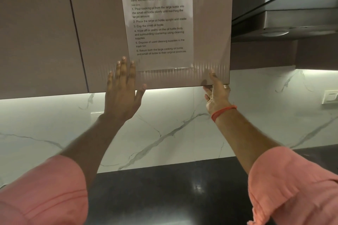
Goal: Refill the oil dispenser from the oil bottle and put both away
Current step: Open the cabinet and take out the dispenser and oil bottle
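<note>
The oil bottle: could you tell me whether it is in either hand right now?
No: the left hand lies flat on the cabinet door and the right hand grips its lower corner; no bottle shows.

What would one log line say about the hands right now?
left hand: flat on cabinet door | right hand: grips door's bottom right corner | instruction sheet: taped on door | oil bottles: not in view

I can't see my right grip's fingertips (207, 88), tucked behind the cabinet door's (210, 23) lower edge. The taped sheet (159, 16) is cut off at the top.
</note>
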The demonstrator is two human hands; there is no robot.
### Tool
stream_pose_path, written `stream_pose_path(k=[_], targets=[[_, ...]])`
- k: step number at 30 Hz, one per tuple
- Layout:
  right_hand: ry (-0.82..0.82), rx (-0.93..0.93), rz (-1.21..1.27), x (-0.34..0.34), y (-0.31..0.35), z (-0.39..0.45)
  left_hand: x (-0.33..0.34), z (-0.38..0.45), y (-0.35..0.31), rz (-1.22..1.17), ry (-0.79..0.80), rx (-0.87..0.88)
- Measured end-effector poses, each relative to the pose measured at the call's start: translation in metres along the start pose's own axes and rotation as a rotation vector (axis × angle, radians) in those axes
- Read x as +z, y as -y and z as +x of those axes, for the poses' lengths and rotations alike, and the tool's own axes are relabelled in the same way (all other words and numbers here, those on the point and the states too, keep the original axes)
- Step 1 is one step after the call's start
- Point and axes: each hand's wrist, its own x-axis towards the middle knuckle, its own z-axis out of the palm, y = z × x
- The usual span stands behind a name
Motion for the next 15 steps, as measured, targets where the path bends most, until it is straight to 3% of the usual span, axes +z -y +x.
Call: stream_pose_path(k=[7, 15], targets=[[0.023, -0.066, -0.065, -0.025, 0.019, -0.027, -0.022, -0.002, 0.008, 0.022, -0.02, 0.023], [0.223, -0.164, -0.172, -0.049, 0.071, -0.054, -0.051, -0.006, 0.015, -0.014, -0.021, -0.018]])
